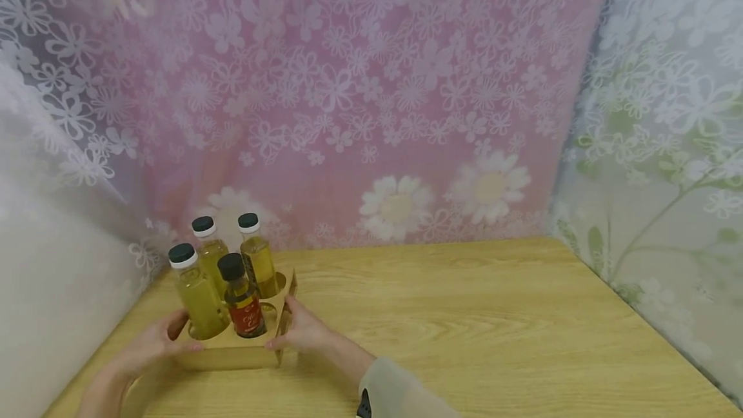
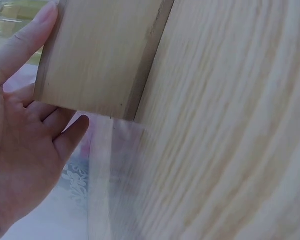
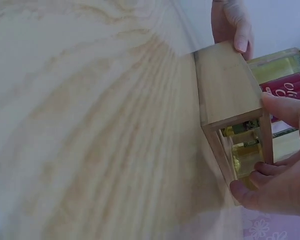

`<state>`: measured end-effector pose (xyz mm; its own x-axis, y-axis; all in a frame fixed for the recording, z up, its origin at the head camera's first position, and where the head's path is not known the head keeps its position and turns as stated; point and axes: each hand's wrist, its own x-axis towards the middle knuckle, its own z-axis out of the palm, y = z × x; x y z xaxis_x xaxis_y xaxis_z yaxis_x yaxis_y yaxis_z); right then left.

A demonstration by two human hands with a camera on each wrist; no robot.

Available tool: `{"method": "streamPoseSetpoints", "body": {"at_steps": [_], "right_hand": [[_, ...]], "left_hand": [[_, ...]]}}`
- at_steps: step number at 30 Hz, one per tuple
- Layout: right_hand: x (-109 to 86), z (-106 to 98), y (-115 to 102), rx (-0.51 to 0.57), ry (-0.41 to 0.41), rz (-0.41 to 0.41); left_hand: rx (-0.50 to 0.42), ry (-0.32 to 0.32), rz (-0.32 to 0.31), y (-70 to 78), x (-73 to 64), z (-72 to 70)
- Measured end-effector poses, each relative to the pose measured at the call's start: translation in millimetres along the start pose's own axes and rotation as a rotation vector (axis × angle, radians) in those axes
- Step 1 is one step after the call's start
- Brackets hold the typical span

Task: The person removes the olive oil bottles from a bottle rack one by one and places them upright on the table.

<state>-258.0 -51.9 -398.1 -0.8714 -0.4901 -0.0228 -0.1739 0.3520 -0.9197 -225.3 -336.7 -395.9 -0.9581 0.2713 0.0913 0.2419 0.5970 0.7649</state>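
A light wooden bottle rack (image 1: 226, 358) with round holes sits at the left of the table. My left hand (image 1: 142, 350) grips its left end, thumb along the top front edge. My right hand (image 1: 307, 331) holds the right end, with the fingers at the open side seen in the right wrist view. Upright in the rack stand a dark-capped bottle with a red label (image 1: 246, 318) and taller bottles of yellow oil: a front left bottle (image 1: 200, 305), a back left bottle (image 1: 211, 250) and a back right bottle (image 1: 259, 260).
The wood-grain table (image 1: 464, 328) stretches to the right of the rack. A pink flowered backdrop (image 1: 325, 147) closes off the back, with a pale left wall (image 1: 52, 263) near the rack and a flowered right wall (image 1: 667, 211).
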Motion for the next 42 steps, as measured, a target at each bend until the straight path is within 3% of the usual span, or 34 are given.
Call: {"method": "streamPoseSetpoints", "body": {"at_steps": [5,11,29,42], "right_hand": [[-2.0,-7,0,-0.015,-0.028,0.018],[-7.4,-13,3,0.014,-0.044,0.013],[-21.8,-43,14,-0.011,-0.086,0.001],[-37.2,-67,28,-0.02,-0.053,0.02]], "left_hand": [[0.046,-0.002,-0.011,3.1,0.4,3.8],[0.02,-0.01,-0.015,8.9,0.8,9.3],[0.083,0.005,0.031,23.5,7.5,29.0],[-0.05,-0.082,-0.004,39.2,20.4,46.1]]}}
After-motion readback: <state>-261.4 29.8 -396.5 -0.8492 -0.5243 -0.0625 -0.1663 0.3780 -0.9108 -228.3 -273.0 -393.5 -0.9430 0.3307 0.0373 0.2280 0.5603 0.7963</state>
